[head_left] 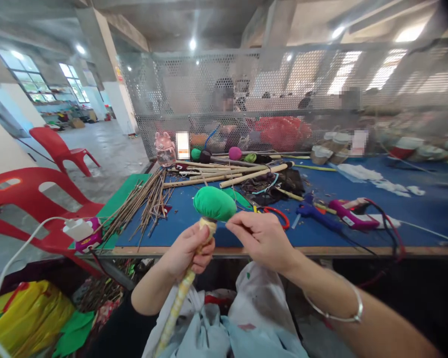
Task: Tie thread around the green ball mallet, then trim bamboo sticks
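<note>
My left hand (pixel 188 251) is wrapped round a pale bamboo stick (pixel 179 298), just under its padded green cloth head (pixel 214 203). The stick slants down toward my lap. My right hand (pixel 261 238) is closed in a pinch at the lower right side of the green head; what the fingers pinch is too small to see. Both hands hover over the front edge of the blue work table (pixel 414 219).
Thin twigs (pixel 142 204) and bamboo sticks (pixel 242 174) lie on the table with finished padded sticks (pixel 235 153), red-handled scissors (pixel 278 214), glue guns (pixel 349 211) and cables. Red chairs (pixel 30 199) stand left. A mesh screen (pixel 283 84) stands behind the table, people beyond it.
</note>
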### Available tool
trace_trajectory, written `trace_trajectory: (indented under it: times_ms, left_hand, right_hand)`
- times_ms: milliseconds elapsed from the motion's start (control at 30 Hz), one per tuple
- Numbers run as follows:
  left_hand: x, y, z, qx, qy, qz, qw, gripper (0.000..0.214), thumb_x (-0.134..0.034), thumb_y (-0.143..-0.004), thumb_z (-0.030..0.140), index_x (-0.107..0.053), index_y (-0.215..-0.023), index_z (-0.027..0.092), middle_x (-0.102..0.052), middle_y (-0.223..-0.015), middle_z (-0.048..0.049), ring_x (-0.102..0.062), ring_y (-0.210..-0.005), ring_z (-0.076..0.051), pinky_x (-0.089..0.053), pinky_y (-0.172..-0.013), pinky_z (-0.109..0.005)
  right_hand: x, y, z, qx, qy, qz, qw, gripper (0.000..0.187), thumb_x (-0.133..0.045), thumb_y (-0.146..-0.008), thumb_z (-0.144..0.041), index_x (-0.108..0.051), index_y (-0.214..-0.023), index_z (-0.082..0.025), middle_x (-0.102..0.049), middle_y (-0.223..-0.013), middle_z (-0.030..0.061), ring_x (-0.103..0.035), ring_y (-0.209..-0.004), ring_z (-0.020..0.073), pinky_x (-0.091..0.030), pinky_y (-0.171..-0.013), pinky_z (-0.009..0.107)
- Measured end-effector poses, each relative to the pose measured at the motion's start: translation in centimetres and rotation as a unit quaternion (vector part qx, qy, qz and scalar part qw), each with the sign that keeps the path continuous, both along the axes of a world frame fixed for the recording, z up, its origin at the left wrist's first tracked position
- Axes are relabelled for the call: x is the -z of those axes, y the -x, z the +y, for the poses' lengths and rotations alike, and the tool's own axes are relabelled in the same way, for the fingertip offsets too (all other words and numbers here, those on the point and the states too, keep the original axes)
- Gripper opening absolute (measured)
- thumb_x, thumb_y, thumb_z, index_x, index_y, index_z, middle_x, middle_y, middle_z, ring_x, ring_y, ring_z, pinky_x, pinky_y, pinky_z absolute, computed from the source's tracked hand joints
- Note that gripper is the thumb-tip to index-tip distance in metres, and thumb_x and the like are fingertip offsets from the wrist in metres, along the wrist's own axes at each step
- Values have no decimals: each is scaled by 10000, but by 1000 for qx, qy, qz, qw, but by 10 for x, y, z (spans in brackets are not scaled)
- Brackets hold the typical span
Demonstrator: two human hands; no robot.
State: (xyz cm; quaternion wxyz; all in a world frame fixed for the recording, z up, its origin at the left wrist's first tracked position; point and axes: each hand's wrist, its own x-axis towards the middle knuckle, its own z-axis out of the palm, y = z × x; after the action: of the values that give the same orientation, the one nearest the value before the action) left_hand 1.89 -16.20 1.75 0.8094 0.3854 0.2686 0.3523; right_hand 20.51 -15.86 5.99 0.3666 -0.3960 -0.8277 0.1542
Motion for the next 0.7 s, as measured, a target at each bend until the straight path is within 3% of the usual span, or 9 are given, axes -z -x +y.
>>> trace_trajectory:
  times_ms: [67,133,267,333,400,467,600,700]
  left_hand:
    - [5,-4,-2,-8,15,-19,1000,278,-505,-808,456,-364,-782,218,-374,-554,84,-182,-312,5,-146,-289,-92]
    - [12,-8,-1,-18,24,-29,999,245,-514,-810,435,-382,-843,231,-429,-588,72,-248,-318,-3,-179,-284,-87]
    - [23,-8,5,-47,18,-10,999,266,-533,-804,409,-448,-928,190,-570,-730,-18,-503,-462,-68,-389,-362,-145]
    - [27,-5,8,-26,49,-9,998,281,-518,-807,432,-463,-899,172,-563,-695,-13,-455,-407,-49,-362,-345,-143]
    - [30,-4,11,-7,98,-16,995,300,-499,-807,465,-458,-857,172,-504,-616,28,-317,-331,-8,-248,-300,-112]
    - [31,-3,15,-16,129,-15,991,293,-507,-803,465,-450,-861,184,-453,-593,55,-257,-326,6,-191,-298,-95]
    - [32,0,23,-81,102,-2,991,232,-537,-803,396,-427,-903,219,-439,-634,62,-286,-354,7,-197,-319,-82]
    - [31,4,29,-117,81,11,990,219,-541,-803,388,-409,-882,233,-416,-630,72,-272,-354,8,-181,-323,-82]
  right_hand:
    - [27,1,3,38,102,142,984,233,-491,-830,-316,-561,-664,-168,-499,-558,-16,-403,-510,91,-319,-499,215]
    - [45,5,7,57,186,246,950,243,-541,-792,-344,-514,-623,-171,-419,-517,-41,-340,-482,81,-283,-463,214]
    - [65,11,16,45,269,328,904,274,-599,-740,-363,-469,-591,-173,-344,-493,-68,-273,-464,66,-234,-450,213]
    - [71,12,20,31,282,335,899,264,-612,-730,-367,-489,-614,-165,-372,-521,-61,-299,-493,69,-254,-474,211]
    - [76,13,22,22,295,332,896,259,-601,-740,-385,-510,-654,-158,-406,-557,-49,-330,-523,76,-279,-500,212]
    - [79,13,21,30,308,317,896,264,-564,-767,-408,-527,-698,-156,-425,-575,-40,-347,-535,83,-289,-507,214]
    - [76,5,4,58,309,244,917,286,-479,-827,-411,-537,-697,-163,-466,-582,-26,-403,-555,100,-325,-532,218]
    - [73,-8,-15,42,314,149,937,292,-415,-869,-363,-562,-701,-174,-545,-635,-7,-488,-620,121,-377,-597,226]
